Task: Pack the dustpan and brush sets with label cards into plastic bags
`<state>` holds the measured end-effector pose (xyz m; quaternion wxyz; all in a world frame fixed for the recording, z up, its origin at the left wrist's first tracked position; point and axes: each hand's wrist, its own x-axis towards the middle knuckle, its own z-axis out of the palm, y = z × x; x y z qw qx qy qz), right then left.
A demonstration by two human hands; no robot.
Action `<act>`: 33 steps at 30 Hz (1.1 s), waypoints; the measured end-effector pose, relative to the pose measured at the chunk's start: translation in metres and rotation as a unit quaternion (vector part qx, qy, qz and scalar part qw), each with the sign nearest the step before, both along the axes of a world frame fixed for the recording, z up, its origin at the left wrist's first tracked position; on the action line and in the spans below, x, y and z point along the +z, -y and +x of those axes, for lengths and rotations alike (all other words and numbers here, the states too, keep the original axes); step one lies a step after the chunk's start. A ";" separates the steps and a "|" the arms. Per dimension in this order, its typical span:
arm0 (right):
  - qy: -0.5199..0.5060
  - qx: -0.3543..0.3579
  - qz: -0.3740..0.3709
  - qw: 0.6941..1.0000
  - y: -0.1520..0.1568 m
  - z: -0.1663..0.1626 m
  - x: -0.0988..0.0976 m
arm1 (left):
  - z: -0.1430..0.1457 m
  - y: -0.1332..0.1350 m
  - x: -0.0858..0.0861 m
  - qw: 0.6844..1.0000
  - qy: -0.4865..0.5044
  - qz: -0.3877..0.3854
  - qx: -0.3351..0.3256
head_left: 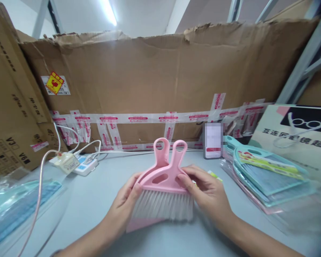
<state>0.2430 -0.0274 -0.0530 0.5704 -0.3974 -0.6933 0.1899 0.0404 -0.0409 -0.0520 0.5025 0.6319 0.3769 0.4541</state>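
A pink hand brush point(171, 180) with pale bristles lies against the front of a pink dustpan point(143, 225), their two looped handles side by side and pointing away from me. My left hand point(127, 194) grips the left edge of the pair, thumb on top. On the other side my right hand point(207, 189) is closed on the right end, its thumb pressing on the brush's pink body. Fingers under the pair are hidden. Part of a yellow-green label point(215, 175) shows behind my right hand.
Bagged teal dustpan sets point(270, 175) are stacked at right, beside a printed bag point(296, 142). A phone point(213, 141) stands near the cardboard wall point(149, 78). At left are a power strip point(87, 165), cables and more bagged teal-blue items point(24, 210).
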 end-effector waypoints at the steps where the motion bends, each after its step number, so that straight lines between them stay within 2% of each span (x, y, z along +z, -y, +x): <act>1: 0.012 -0.014 0.023 1.000 0.001 -0.001 0.000 | 0.002 0.002 -0.001 1.000 -0.007 0.004 -0.016; 3: 0.054 -0.037 0.056 0.996 0.003 -0.002 -0.001 | 0.005 0.003 -0.004 0.999 -0.029 0.002 -0.040; 5: 0.082 -0.051 0.052 0.994 0.004 -0.003 -0.003 | 0.008 0.003 -0.007 0.998 -0.045 -0.008 -0.043; 8: 0.066 -0.070 -0.011 0.995 0.002 -0.002 -0.009 | 0.011 0.001 -0.011 0.998 -0.040 -0.029 -0.047; 11: 0.026 -0.077 -0.103 0.991 -0.005 0.000 -0.012 | 0.011 -0.001 -0.013 0.997 -0.046 -0.041 -0.052; 12: 0.007 -0.052 -0.141 0.989 -0.008 0.001 -0.011 | 0.011 -0.002 -0.013 0.996 -0.056 -0.041 -0.053; 14: -0.043 0.042 -0.230 0.971 -0.013 0.004 -0.007 | 0.010 -0.001 -0.015 0.994 -0.084 -0.034 -0.062; 17: -0.108 0.205 -0.349 0.908 -0.017 0.007 0.002 | 0.010 0.001 -0.017 0.988 -0.121 -0.019 -0.097; 19: -0.139 0.255 -0.393 0.872 -0.018 0.009 0.007 | 0.010 0.003 -0.017 0.985 -0.135 -0.012 -0.109; 21: -0.158 0.259 -0.404 0.863 -0.018 0.009 0.009 | 0.011 0.003 -0.017 0.983 -0.145 -0.010 -0.109; 28: -0.130 0.188 -0.390 0.892 -0.017 0.008 0.007 | 0.012 0.003 -0.016 0.982 -0.153 -0.021 -0.108; 33: -0.117 0.174 -0.379 0.902 -0.014 0.007 0.006 | 0.013 0.003 -0.016 0.984 -0.144 -0.027 -0.103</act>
